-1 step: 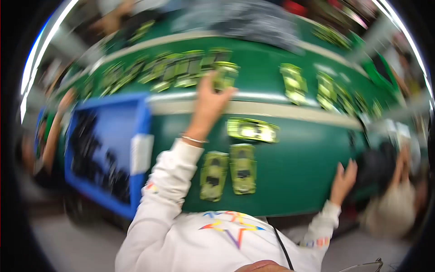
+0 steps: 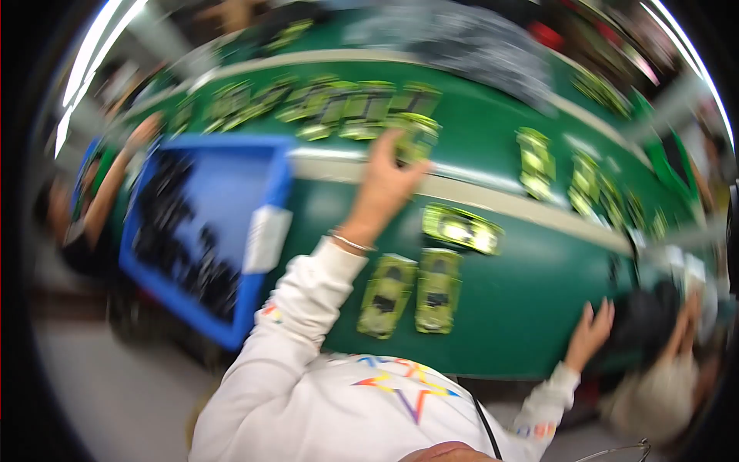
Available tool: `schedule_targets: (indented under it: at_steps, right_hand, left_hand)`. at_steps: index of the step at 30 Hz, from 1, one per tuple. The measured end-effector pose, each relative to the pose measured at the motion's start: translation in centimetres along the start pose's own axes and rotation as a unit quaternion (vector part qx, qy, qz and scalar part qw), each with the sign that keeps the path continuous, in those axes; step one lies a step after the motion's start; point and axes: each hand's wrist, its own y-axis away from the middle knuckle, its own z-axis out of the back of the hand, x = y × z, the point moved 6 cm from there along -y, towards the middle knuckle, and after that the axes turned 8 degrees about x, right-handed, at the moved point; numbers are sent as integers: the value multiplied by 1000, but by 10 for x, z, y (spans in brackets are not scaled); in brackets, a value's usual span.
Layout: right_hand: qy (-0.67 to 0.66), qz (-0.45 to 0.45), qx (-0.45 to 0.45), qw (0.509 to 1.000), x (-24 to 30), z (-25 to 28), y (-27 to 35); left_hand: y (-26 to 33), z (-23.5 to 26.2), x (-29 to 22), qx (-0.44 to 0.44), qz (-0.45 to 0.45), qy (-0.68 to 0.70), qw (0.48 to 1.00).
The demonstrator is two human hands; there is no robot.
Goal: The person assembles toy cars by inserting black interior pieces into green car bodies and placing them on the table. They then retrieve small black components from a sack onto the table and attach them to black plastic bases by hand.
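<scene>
At the near side of the raised green strip, my left hand point(image 2: 389, 181) has its thumb and fingers around a yellow-green toy car point(image 2: 419, 132); motion blurs the fingertips. Nearer me on the green table point(image 2: 523, 285) lie three more toy cars. One car point(image 2: 462, 229) lies crosswise, pale parts showing on it. A pair, the left car point(image 2: 387, 299) and the right car point(image 2: 439, 292), stand side by side lengthwise below it. My right hand point(image 2: 591, 335) is at the table's right front edge, fingers apart, holding nothing.
A blue bin point(image 2: 265, 181) with black parts point(image 2: 165, 215) stands on the left. Toy cars line the strip, several at left point(image 2: 323, 112) and several at right point(image 2: 536, 163). Grey plastic sheeting point(image 2: 477, 46) lies beyond. Other people's hands show at left point(image 2: 144, 131) and right point(image 2: 685, 323).
The whole view has swung, so the table and cars appear farther right. My left hand stays at the same toy car. My right hand remains near the table edge.
</scene>
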Motion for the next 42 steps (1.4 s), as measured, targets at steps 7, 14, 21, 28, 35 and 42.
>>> schedule_targets:
  at_steps: [7, 14, 21, 28, 35, 42]
  right_hand:
    - [-26, 117, 97, 988, 96, -36, 9]
    - [-18, 193, 116, 974, 191, -9, -20]
    - [-217, 429, 269, 835, 461, 20, 24]
    - [-212, 688, 448, 531, 669, -16, 173]
    - [-26, 809, 372, 454, 718, -88, 249]
    - [-109, 761, 370, 522, 735, -100, 225]
  left_hand:
    - [145, 106, 13, -137, 35, -91, 986]
    - [166, 114, 23, -82, 23, -236, 968]
    - [202, 116, -15, -144, -101, -301, 937]
    - [318, 161, -55, 218, -82, 74, 970]
    - [367, 326, -64, -142, 15, -294, 945]
    - [322, 374, 11, 5, 309, -527, 792]
